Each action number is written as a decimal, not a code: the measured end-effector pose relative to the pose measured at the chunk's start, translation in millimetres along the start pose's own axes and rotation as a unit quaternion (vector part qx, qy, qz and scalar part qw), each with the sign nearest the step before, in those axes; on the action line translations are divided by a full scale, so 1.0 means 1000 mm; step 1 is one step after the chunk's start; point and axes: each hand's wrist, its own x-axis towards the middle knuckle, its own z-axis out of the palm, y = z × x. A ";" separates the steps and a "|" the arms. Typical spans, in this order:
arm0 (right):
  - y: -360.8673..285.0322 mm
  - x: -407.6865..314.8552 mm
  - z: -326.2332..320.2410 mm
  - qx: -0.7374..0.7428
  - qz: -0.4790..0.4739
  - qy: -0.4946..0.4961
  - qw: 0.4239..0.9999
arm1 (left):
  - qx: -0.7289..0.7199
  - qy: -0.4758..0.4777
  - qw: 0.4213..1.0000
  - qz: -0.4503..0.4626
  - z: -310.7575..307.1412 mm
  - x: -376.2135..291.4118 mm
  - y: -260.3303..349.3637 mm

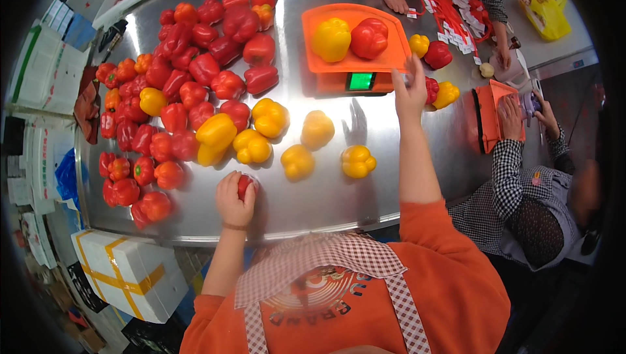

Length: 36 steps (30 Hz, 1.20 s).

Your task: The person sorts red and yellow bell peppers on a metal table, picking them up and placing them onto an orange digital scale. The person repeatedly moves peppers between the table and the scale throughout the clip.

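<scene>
My left hand [235, 200] is closed around a red bell pepper [246, 186] near the front edge of the steel table. At the right side of an orange scale [305, 63], my right hand [411, 92] is raised with fingers apart, holding nothing. On the scale's tray lie a yellow bell pepper [331, 39] and a red bell pepper [369, 38], side by side; its display glows green. A large heap of red bell peppers [203, 69] covers the table's left part. Several yellow bell peppers [269, 118] lie between the heap and the scale, one [358, 161] nearer my right forearm.
Right of the scale lie yellow and red peppers [438, 55]. A co-worker's hands [512, 117] are at a second orange scale [481, 119]. Across the table, another person's hand [395, 3] is by red straps with white tags [455, 36]. A taped foam box [129, 276] stands front left.
</scene>
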 end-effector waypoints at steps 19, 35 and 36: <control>-0.018 -0.196 -0.008 0.028 0.224 -0.299 0.927 | -0.004 0.008 1.000 0.004 0.004 -0.004 -0.002; -0.068 0.082 0.098 -0.471 -0.228 -0.274 0.807 | -0.033 0.005 0.999 -0.036 -0.010 -0.001 0.009; -0.065 0.089 0.099 -0.496 -0.208 -0.269 0.799 | -0.047 0.004 0.998 -0.038 -0.014 -0.001 0.007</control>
